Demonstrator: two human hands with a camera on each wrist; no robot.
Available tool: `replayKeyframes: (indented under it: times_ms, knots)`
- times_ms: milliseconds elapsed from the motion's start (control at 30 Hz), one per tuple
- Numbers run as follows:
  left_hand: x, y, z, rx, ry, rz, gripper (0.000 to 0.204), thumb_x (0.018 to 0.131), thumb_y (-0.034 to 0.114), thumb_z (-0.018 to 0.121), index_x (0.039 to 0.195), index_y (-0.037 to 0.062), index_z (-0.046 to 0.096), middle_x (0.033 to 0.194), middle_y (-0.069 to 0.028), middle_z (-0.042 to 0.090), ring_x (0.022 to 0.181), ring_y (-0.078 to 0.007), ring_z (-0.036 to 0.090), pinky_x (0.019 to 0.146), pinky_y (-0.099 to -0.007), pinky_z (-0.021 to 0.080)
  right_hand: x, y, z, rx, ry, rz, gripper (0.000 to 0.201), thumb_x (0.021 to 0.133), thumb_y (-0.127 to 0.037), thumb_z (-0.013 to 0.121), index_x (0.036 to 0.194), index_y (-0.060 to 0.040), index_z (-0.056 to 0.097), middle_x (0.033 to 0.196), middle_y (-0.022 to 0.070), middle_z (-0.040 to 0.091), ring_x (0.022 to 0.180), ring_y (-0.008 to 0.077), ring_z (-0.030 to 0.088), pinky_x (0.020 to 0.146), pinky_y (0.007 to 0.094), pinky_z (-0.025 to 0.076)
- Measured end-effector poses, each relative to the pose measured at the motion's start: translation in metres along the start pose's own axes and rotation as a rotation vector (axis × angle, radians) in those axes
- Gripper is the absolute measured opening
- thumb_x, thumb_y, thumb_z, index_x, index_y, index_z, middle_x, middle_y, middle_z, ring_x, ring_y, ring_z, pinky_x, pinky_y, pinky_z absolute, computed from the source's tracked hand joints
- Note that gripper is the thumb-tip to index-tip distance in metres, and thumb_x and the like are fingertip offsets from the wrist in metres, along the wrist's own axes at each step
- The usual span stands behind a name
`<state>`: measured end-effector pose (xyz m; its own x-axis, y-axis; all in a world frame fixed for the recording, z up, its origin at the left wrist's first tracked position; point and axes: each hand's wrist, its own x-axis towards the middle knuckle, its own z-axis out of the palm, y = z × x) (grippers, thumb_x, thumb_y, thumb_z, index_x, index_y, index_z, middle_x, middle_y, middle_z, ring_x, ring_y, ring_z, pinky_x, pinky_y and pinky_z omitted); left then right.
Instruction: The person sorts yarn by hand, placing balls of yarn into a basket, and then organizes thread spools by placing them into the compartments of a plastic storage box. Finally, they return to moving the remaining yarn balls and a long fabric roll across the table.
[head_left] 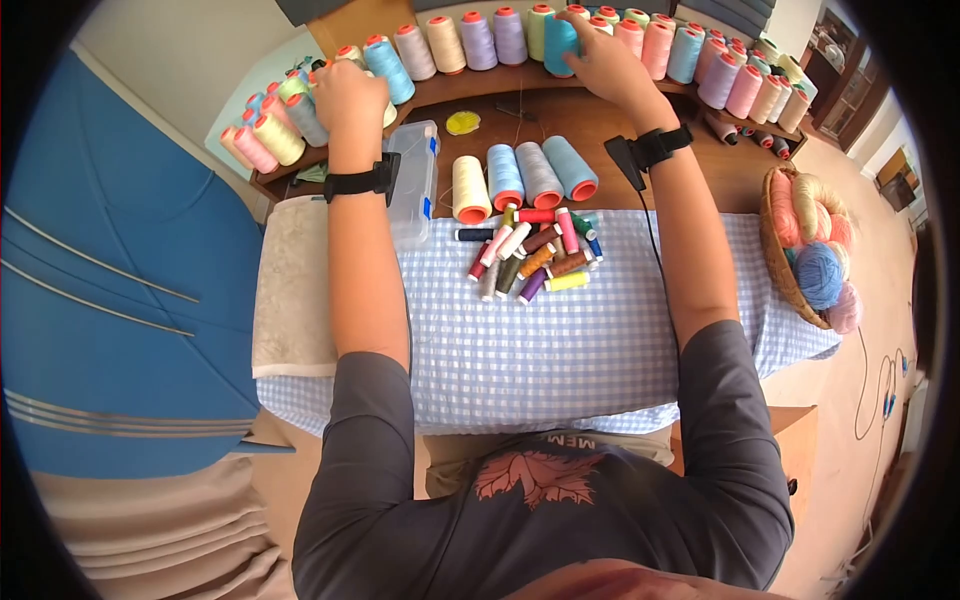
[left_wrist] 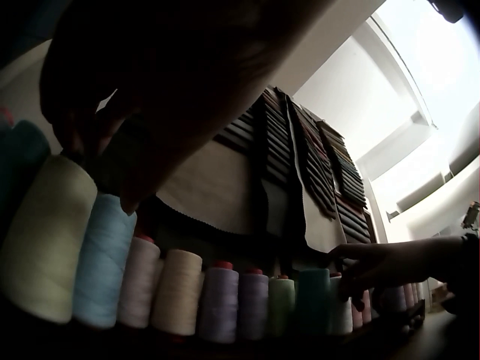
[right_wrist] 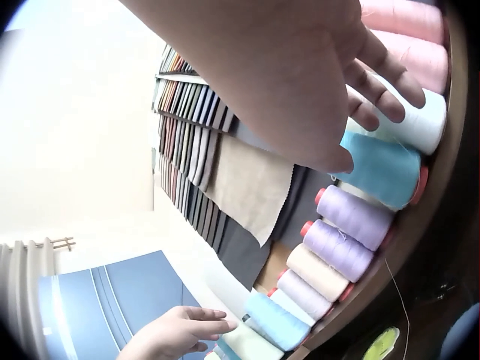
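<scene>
My left hand (head_left: 352, 98) reaches to the left part of the raised shelf. In the left wrist view its fingertips are at the top of a pale yellow-green thread cone (left_wrist: 49, 240), with the thumb near a light blue cone (left_wrist: 103, 259). My right hand (head_left: 620, 72) is over the back row, beside a teal thread cone (head_left: 561, 47). The right wrist view shows its fingers spread over a white cone (right_wrist: 416, 120) and the thumb close to the top of the teal cone. Neither hand appears wrapped round a cone.
Many thread cones line the curved shelf (head_left: 470, 88). Below lie a clear plastic case (head_left: 412, 185), several larger cones (head_left: 540, 175) and a pile of small spools (head_left: 538, 262) on checked cloth (head_left: 540, 350). A yarn basket (head_left: 780, 240) sits at right, a beige towel (head_left: 295, 290) at left.
</scene>
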<state>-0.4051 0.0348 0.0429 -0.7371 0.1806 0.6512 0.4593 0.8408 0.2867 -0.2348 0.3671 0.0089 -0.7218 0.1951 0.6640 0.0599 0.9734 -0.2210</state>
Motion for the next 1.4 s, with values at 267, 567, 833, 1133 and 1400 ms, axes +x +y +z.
replayKeyframes:
  times_ms: [267, 567, 833, 1133, 1400]
  knots:
    - [0.006, -0.012, -0.007, -0.077, -0.035, -0.032, 0.050, 0.074, 0.028, 0.092, 0.114, 0.0002, 0.079, 0.112, -0.0234, 0.079, 0.108, -0.0408, 0.076, 0.094, -0.0472, 0.060, 0.000, -0.019, -0.001, 0.065, 0.008, 0.097, 0.049, 0.102, -0.025, 0.074, 0.143, -0.0085, 0.052, 0.111, 0.0268, 0.074, 0.101, 0.0448, 0.073, 0.089, 0.0518, 0.058]
    - [0.010, -0.026, 0.002, -0.182, 0.012, 0.019, 0.044, 0.073, 0.025, 0.093, 0.108, 0.0039, 0.077, 0.106, -0.0197, 0.080, 0.103, -0.0383, 0.077, 0.090, -0.0457, 0.060, -0.024, -0.028, -0.004, 0.183, 0.166, -0.043, 0.040, 0.102, -0.024, 0.077, 0.125, 0.0016, 0.057, 0.114, 0.0292, 0.073, 0.108, 0.0474, 0.071, 0.092, 0.0497, 0.055]
    - [0.006, -0.027, -0.005, -0.254, 0.021, 0.070, 0.033, 0.070, 0.012, 0.087, 0.101, 0.0020, 0.080, 0.101, -0.0221, 0.081, 0.100, -0.0416, 0.078, 0.089, -0.0465, 0.060, -0.044, -0.003, -0.060, 0.194, -0.367, 0.280, 0.047, 0.105, -0.036, 0.065, 0.138, -0.0027, 0.062, 0.121, 0.0283, 0.076, 0.110, 0.0437, 0.075, 0.099, 0.0501, 0.057]
    - [0.003, -0.012, -0.010, -0.196, -0.072, 0.074, 0.036, 0.072, 0.016, 0.088, 0.105, 0.0040, 0.082, 0.104, -0.0207, 0.081, 0.100, -0.0400, 0.078, 0.088, -0.0469, 0.061, -0.054, 0.002, -0.034, 0.243, -0.849, 0.481, 0.049, 0.104, -0.036, 0.065, 0.143, -0.0058, 0.061, 0.105, 0.0161, 0.075, 0.078, 0.0275, 0.077, 0.067, 0.0416, 0.066]
    - [0.005, 0.018, -0.016, -0.474, -0.241, 0.067, 0.046, 0.080, 0.031, 0.090, 0.116, 0.0040, 0.078, 0.096, -0.0121, 0.078, 0.084, -0.0228, 0.074, 0.076, -0.0369, 0.058, -0.052, 0.014, -0.025, 0.267, -0.894, 0.523, 0.052, 0.104, -0.041, 0.066, 0.134, 0.0017, 0.064, 0.106, 0.0165, 0.078, 0.081, 0.0265, 0.078, 0.070, 0.0409, 0.066]
